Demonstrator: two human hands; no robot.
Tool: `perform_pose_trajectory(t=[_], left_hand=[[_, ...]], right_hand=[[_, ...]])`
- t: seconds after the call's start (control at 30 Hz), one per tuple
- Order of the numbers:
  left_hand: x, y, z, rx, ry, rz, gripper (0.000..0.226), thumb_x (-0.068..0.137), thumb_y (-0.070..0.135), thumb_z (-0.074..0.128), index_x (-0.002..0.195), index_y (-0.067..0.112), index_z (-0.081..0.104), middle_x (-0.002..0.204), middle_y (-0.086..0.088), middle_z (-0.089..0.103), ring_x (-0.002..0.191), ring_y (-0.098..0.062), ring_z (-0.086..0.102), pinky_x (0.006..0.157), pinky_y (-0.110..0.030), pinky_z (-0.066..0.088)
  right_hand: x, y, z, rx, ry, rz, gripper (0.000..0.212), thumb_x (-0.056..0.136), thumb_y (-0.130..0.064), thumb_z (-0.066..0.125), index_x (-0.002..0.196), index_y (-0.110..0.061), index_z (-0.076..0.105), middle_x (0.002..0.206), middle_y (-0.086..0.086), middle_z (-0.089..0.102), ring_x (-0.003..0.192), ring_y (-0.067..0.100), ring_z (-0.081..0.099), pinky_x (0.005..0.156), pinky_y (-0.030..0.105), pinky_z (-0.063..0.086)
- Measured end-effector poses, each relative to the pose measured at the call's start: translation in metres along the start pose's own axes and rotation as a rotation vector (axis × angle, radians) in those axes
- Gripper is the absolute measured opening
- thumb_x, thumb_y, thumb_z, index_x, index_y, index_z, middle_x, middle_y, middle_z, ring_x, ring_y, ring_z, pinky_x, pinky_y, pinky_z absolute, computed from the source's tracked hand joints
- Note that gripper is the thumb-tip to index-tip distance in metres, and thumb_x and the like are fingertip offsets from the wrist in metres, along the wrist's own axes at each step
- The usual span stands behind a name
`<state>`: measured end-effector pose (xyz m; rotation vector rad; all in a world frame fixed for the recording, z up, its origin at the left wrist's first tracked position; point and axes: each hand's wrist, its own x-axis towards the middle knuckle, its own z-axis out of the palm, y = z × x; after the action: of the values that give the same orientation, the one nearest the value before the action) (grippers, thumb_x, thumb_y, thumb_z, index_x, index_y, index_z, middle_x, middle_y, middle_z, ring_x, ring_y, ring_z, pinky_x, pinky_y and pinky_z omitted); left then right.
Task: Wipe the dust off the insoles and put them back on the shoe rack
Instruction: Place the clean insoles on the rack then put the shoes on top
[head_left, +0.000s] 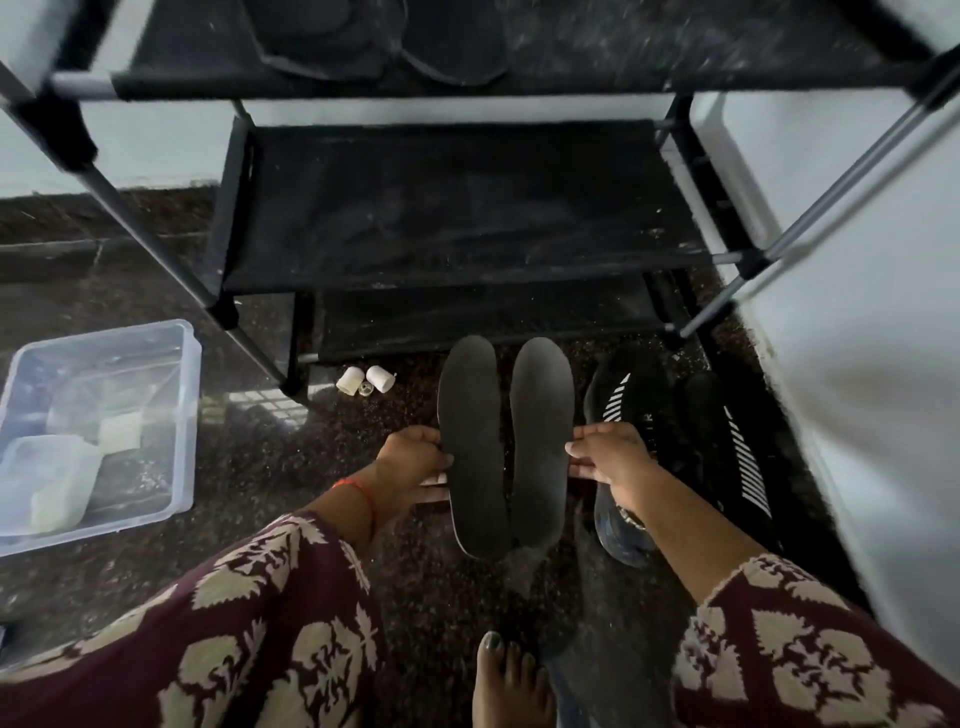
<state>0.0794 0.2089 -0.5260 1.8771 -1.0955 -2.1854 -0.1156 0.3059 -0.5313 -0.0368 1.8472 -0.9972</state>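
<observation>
Two dark grey insoles lie side by side above the dark speckled floor, toes pointing at the shoe rack. My left hand grips the outer edge of the left insole. My right hand pinches the outer edge of the right insole. A grey cloth pokes out beneath their heels. The black shoe rack stands just ahead, its fabric shelves dusty. Other dark insoles rest on its upper shelf.
A pair of black shoes with white stripes sits right of my right hand. A clear plastic bin holding small containers is at the left. Small white caps lie by the rack's foot. My bare foot is below.
</observation>
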Motion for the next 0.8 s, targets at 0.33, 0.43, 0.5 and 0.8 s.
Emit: perform_pose_trajectory(t=[0.33, 0.43, 0.5, 0.8], left_hand=[[-0.104, 0.059, 0.024, 0.026, -0.135, 0.095, 0.02, 0.091, -0.01, 0.047, 0.1, 0.005, 0.057, 0.099, -0.011, 0.065, 0.084, -0.022, 0.065, 0.056, -0.035, 0.055], [-0.14, 0.076, 0.029, 0.046, -0.184, 0.143, 0.022, 0.091, -0.009, 0.049, 0.104, 0.006, 0.057, 0.101, -0.011, 0.067, 0.087, -0.024, 0.066, 0.06, -0.036, 0.056], [-0.164, 0.09, 0.032, 0.061, -0.199, 0.189, 0.024, 0.091, -0.008, 0.05, 0.109, 0.005, 0.058, 0.104, -0.011, 0.068, 0.088, -0.023, 0.068, 0.06, -0.036, 0.057], [-0.231, 0.17, 0.051, 0.026, -0.241, 0.386, 0.022, 0.091, -0.009, 0.049, 0.108, 0.002, 0.057, 0.106, -0.014, 0.068, 0.088, -0.023, 0.068, 0.066, -0.036, 0.058]], right_hand=[[-0.088, -0.074, -0.062, 0.002, -0.102, -0.141, 0.017, 0.082, 0.011, 0.057, 0.096, 0.003, 0.062, 0.086, 0.013, 0.065, 0.073, 0.02, 0.063, 0.061, 0.029, 0.054], [-0.125, -0.094, -0.086, 0.008, -0.167, -0.184, 0.017, 0.085, 0.011, 0.053, 0.097, 0.004, 0.062, 0.083, 0.011, 0.068, 0.072, 0.018, 0.065, 0.055, 0.024, 0.054], [-0.148, -0.109, -0.103, 0.026, -0.192, -0.223, 0.019, 0.085, 0.013, 0.052, 0.1, 0.006, 0.061, 0.083, 0.012, 0.068, 0.069, 0.018, 0.067, 0.052, 0.023, 0.054], [-0.207, -0.193, -0.152, 0.059, -0.163, -0.409, 0.016, 0.082, 0.015, 0.053, 0.082, 0.001, 0.06, 0.064, 0.006, 0.068, 0.056, 0.013, 0.066, 0.051, 0.023, 0.055]])
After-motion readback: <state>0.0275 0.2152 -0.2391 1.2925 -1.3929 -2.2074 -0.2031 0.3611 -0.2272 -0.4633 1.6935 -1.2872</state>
